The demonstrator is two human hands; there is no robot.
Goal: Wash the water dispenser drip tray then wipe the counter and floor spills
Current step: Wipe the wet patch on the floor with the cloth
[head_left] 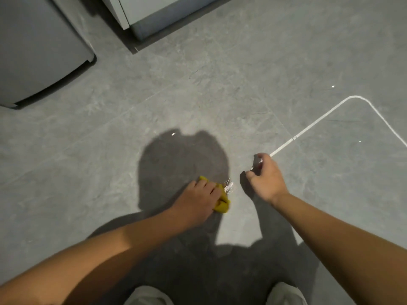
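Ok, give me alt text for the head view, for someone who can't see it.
The left hand presses a yellow cloth onto a grey tiled floor beside a glistening wet patch. The right hand hovers loosely curled nearby, apparently empty.

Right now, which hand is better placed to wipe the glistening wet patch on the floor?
Left. The left hand already presses the yellow cloth on the floor, right beside the wet patch. The right hand is loosely curled, holds no cloth and sits off to the side.
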